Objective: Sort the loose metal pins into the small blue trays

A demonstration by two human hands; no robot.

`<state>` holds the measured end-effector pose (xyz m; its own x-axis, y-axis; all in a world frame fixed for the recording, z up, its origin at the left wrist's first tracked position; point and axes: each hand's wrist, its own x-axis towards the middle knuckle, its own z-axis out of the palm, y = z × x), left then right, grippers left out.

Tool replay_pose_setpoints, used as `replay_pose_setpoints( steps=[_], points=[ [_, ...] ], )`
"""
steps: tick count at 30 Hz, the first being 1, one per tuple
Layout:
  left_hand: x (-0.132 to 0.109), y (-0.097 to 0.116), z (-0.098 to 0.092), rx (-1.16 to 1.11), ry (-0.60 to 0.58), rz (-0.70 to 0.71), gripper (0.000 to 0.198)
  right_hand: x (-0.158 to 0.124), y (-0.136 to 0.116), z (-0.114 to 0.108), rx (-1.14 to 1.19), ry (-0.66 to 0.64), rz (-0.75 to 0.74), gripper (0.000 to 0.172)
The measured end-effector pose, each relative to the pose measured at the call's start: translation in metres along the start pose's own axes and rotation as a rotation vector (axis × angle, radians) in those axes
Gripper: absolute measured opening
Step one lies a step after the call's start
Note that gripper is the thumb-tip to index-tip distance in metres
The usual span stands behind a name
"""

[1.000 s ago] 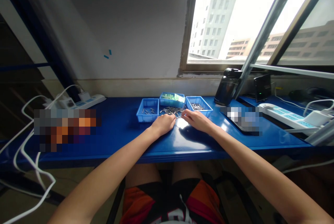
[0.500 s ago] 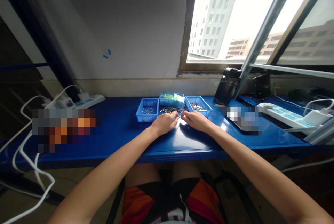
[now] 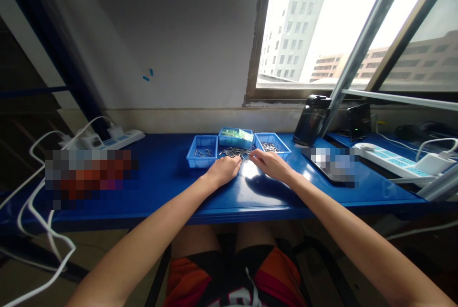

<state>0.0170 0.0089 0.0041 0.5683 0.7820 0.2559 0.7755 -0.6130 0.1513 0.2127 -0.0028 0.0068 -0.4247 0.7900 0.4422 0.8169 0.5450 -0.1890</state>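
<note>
While both bare hands come close together over the blue tabletop (image 3: 168, 176), a loose heap of thin metal pcs (image 3: 232, 151) lies just past the fingertips, nearer the far edge than the near edge, approx. midway btwn the L & R ends. The L hand (image 3: 224, 170) is palm-down, fingers curled, at the heap's near side; whether it grips a pc can't be told. The R hand (image 3: 269, 163) faces it w/ thumb & fingers bent inward as if to pinch, a small gap btwn the two; any pc in its fingertips is too small to make out.

Three blue bins ring the heap: the L bin (image 3: 201, 162) w/ a few metal pcs, the middle bin (image 3: 234, 143) nr the far edge w/ a green-white packet (image 3: 238, 133) on top, & the R bin (image 3: 281, 143) w/ many more pcs. The R hand covers part of the R bin's near side from this angle; touching or not is unclear.

For clean handling, the pcs look best taken singly, pinched mid-length, then lifted clear so neighbours aren't dragged along. Resting the L hand's edge lightly on the tabletop should steady it. Window glare (image 3: 246, 176) whitens the surface just nearside of the heap, so shiny pcs may be harder to tell apart there; checking them over plain blue seems wiser. Low wrists would help avoid knocking bin rims.
</note>
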Motion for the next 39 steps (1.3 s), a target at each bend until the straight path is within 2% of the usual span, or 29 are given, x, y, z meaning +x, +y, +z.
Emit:
replay_pose_setpoints(
  steps=[3, 10, 18, 21, 24, 27, 29, 31, 33, 36, 39],
  points=[
    [0.000, -0.001, 0.001, 0.010, -0.017, 0.018, 0.031, 0.000, 0.000, 0.000, 0.031, 0.005, -0.021, 0.028],
    [-0.002, 0.003, -0.006, -0.011, 0.090, 0.017, 0.030, 0.003, 0.005, 0.003, 0.000, 0.032, 0.021, 0.030],
    [-0.001, 0.002, -0.004, 0.008, 0.034, -0.042, 0.031, 0.000, 0.001, 0.001, -0.011, -0.009, -0.017, 0.028],
    [-0.001, 0.000, -0.001, 0.001, 0.027, -0.034, 0.033, 0.001, 0.001, -0.001, -0.057, 0.031, -0.013, 0.027],
    [-0.001, -0.001, 0.001, 0.013, 0.011, -0.015, 0.033, 0.001, 0.006, -0.006, -0.139, 0.173, 0.100, 0.029],
    [-0.002, -0.002, 0.001, 0.049, -0.012, 0.028, 0.031, 0.001, 0.018, -0.013, -0.252, 0.336, 0.320, 0.032],
    [-0.002, -0.002, 0.001, 0.066, -0.018, 0.051, 0.030, 0.001, 0.025, -0.016, -0.307, 0.375, 0.431, 0.035],
    [-0.002, -0.002, 0.001, 0.073, -0.019, 0.064, 0.030, 0.000, 0.028, -0.018, -0.314, 0.380, 0.471, 0.037],
    [-0.002, -0.002, 0.002, 0.082, -0.013, 0.073, 0.029, 0.001, 0.026, -0.017, -0.264, 0.381, 0.431, 0.035],
    [-0.003, -0.001, 0.002, 0.116, 0.022, 0.075, 0.029, 0.002, 0.015, -0.011, -0.137, 0.321, 0.256, 0.032],
    [-0.004, 0.001, 0.002, 0.155, 0.052, 0.061, 0.032, 0.002, 0.004, -0.004, -0.087, 0.117, 0.062, 0.026]
  ],
)
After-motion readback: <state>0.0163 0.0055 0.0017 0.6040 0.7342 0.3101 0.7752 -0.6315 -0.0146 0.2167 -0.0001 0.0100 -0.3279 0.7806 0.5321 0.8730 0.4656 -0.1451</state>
